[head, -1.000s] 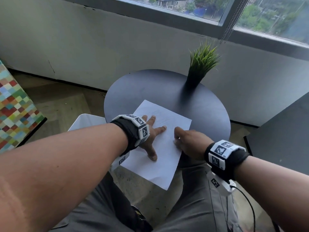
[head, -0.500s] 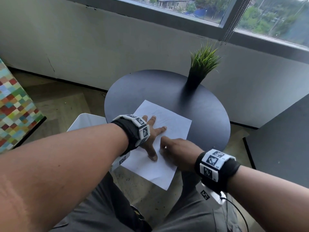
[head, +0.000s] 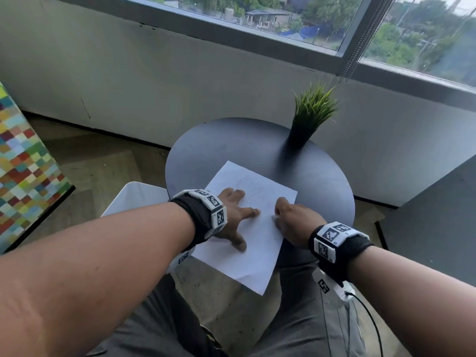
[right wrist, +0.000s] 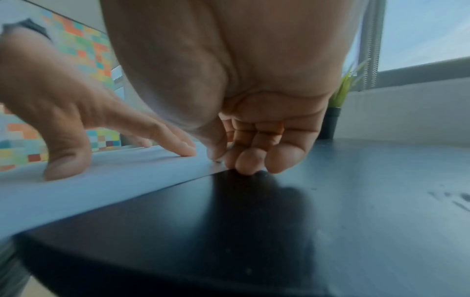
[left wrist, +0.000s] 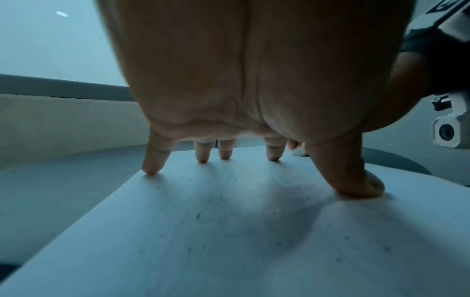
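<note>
A white sheet of paper [head: 257, 256] with faint pencil lines lies on the near part of a round dark table [head: 231, 145], and its near corner hangs over the edge. My left hand [head: 238, 217] presses flat on the sheet, with spread straight fingers [left wrist: 152, 160] and the thumb [left wrist: 356, 180] on the paper [left wrist: 229, 231]. My right hand [head: 291, 220] sits at the sheet's right edge with its fingers [right wrist: 249, 158] curled down onto the paper edge [right wrist: 114, 180]. It seems to pinch a small white object [left wrist: 300, 151], mostly hidden.
A potted grass plant [head: 309, 119] stands at the table's far right. A white stool [head: 134, 199] is left of the table, with a multicoloured checked panel [head: 23, 176] further left. A dark cabinet [head: 438, 220] is at the right. A wall under a window lies behind.
My right hand slid left across the paper towards the left thumb, then came back to the sheet's right edge. The left hand and the paper have stayed put.
</note>
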`<action>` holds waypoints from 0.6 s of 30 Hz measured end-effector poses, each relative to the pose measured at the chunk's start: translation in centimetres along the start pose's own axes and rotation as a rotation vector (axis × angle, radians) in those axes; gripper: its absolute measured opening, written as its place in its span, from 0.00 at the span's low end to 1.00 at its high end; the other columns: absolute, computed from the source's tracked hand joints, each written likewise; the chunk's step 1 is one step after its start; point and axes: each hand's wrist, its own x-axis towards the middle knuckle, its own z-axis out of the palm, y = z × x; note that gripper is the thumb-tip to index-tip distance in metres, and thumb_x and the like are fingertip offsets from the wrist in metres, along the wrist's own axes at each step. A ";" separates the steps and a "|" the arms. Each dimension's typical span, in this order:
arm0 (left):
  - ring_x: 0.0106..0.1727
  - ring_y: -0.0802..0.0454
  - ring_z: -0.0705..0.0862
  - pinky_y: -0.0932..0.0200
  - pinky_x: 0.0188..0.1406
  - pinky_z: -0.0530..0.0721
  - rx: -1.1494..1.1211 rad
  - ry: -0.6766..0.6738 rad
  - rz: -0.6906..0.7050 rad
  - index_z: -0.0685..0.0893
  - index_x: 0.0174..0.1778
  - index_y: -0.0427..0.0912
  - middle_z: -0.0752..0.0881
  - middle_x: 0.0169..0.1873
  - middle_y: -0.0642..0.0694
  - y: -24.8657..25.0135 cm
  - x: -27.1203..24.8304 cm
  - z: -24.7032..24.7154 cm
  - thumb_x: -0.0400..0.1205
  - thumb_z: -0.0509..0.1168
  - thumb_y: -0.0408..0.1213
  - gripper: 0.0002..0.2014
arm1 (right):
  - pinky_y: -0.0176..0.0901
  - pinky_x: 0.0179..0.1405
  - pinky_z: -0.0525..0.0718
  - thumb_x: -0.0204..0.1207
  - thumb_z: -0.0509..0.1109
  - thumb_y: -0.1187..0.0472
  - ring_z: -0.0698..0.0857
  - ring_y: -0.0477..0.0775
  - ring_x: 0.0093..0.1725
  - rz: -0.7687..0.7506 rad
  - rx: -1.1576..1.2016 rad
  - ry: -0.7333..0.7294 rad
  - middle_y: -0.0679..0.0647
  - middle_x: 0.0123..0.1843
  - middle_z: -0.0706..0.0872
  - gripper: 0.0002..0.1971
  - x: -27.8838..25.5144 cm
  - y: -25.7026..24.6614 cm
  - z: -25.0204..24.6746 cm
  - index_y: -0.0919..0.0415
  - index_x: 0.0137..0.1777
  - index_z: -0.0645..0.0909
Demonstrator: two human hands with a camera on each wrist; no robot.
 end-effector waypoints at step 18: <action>0.87 0.38 0.33 0.23 0.78 0.51 -0.015 -0.065 -0.015 0.40 0.84 0.71 0.33 0.87 0.46 0.0 -0.5 0.6 0.65 0.75 0.71 0.60 | 0.52 0.47 0.81 0.83 0.58 0.54 0.82 0.64 0.50 -0.221 0.013 -0.082 0.60 0.54 0.84 0.10 -2.5 -3.5 0.3 0.55 0.61 0.67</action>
